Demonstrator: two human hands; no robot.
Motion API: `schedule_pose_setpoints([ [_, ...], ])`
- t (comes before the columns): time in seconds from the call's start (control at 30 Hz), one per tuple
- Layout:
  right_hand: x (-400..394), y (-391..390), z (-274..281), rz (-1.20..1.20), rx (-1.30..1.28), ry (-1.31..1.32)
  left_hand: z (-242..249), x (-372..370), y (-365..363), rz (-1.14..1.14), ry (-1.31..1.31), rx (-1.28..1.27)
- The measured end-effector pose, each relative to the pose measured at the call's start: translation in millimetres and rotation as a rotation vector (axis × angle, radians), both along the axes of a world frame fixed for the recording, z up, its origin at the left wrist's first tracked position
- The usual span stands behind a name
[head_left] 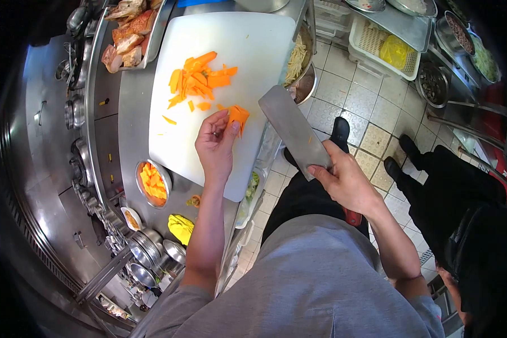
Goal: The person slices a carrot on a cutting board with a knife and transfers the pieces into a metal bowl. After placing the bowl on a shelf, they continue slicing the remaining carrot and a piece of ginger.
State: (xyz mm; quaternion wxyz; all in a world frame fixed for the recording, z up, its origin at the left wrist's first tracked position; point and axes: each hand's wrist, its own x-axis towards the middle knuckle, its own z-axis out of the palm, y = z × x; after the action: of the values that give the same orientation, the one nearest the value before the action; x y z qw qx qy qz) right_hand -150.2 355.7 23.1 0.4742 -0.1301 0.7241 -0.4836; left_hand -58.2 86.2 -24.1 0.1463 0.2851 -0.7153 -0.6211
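Over the white cutting board [169, 141], my left hand [215, 141] is closed on an orange vegetable piece [239, 116], held between thumb and fingers. My right hand [346, 177] grips the cleaver [293, 127] near its blade, off the board's right side; part of the red handle [352, 217] shows below the hand. Orange slices [196, 81] lie in a loose heap on the board, with small scraps nearer my left hand. A metal bowl [153, 183] of orange pieces sits left of the board.
Meat pieces fill a tray [143, 62] at upper left. A yellow cloth [180, 228] and stacked metal bowls [146, 249] are at lower left. A bowl of pale strips [298, 59] is beside the board. Another person [450, 194] in black stands at right, near a white basket [357, 39].
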Motion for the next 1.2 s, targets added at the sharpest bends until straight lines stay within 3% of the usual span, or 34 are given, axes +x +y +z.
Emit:
schedule_pose_setpoints([
  [0.2, 3.1, 6.1, -16.1, -0.127, -0.154, -0.104, 5.6, -26.7, 5.3, -0.083, 0.021, -0.071],
  [0.37, -9.3, 9.1, -37.0, -0.294, -0.259, -0.402, 2.3, -68.2, 6.2, -0.203, -0.009, -0.468],
  [0.6, -11.0, 12.3, -78.6, -0.353, -0.385, -0.552, -0.5, -95.9, 1.1, -0.389, -0.060, -0.634],
  [1.2, -6.0, 3.6, -85.7, -0.379, -0.472, -0.520, -7.2, -111.4, -4.5, -0.378, -0.083, -0.799],
])
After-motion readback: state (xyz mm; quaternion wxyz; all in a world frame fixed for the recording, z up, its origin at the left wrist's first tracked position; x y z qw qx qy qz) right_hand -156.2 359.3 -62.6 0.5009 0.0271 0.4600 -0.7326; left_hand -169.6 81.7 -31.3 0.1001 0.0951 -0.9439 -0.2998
